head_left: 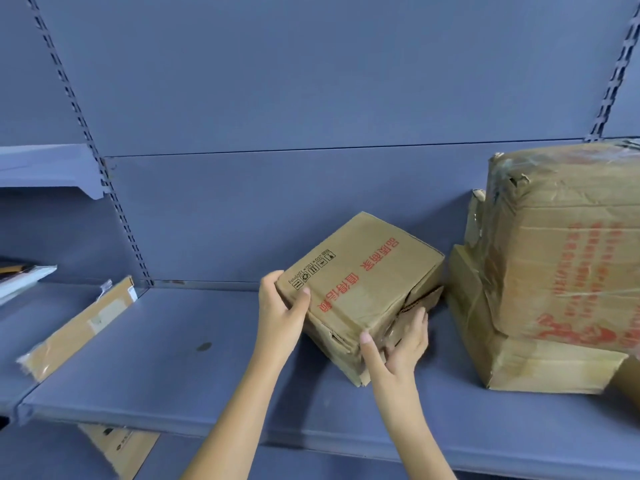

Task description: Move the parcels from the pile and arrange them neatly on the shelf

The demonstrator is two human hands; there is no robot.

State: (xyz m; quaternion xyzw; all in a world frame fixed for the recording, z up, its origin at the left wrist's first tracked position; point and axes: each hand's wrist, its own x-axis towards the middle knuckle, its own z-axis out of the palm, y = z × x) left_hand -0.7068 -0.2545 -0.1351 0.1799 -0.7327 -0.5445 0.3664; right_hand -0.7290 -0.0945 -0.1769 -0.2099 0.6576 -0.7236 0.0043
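The small cardboard box [360, 275] is grasped from both sides. The left hand [282, 313] is wrapped round its left corner with the thumb on the printed top. The right hand [398, 344] is curled round the crushed near-right corner, thumb on top and fingers against the side. The box is on the middle of the shelf [173, 358], askew to the front edge and seemingly tipped onto its near corner, just beside the stack of larger taped boxes [561, 244] at the right. For a neat result it is best lowered flat, turned until its sides run square with the shelf edge, then slid right until flush against the stack. The dented corner should be gripped lightly, since the flap there looks loose
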